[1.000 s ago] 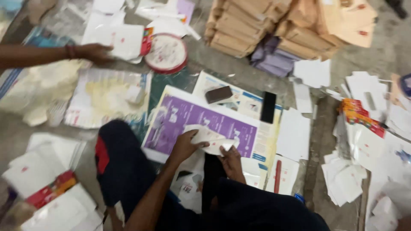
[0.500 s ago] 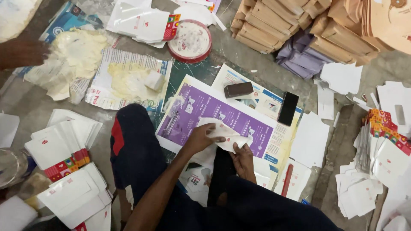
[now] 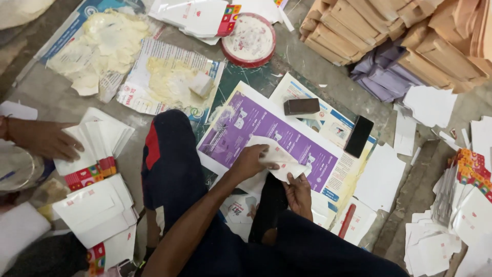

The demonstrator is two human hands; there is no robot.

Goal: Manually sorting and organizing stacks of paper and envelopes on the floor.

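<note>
I sit on the floor with my knees over a purple printed sheet [image 3: 241, 128]. On it lies a white paper piece [image 3: 281, 158], partly folded. My left hand [image 3: 250, 162] presses down on the paper's left part with curled fingers. From below, my right hand [image 3: 299, 192] pinches the paper's lower right edge. My dark trouser leg [image 3: 169, 159] hides the sheet's left corner.
Another person's hand [image 3: 46, 138] rests on a stack of white envelopes [image 3: 97, 136] at the left. A red-rimmed dish of white paste [image 3: 248, 38], a dark block [image 3: 302, 106] and a black phone [image 3: 359, 136] lie ahead. Brown envelope stacks [image 3: 359, 31] are at the back right, white sheets [image 3: 441, 241] to the right.
The other person's hand has left the papers near the dish and now lies on the envelope stack at the left. My hands stay on the white paper, shifting slightly.
</note>
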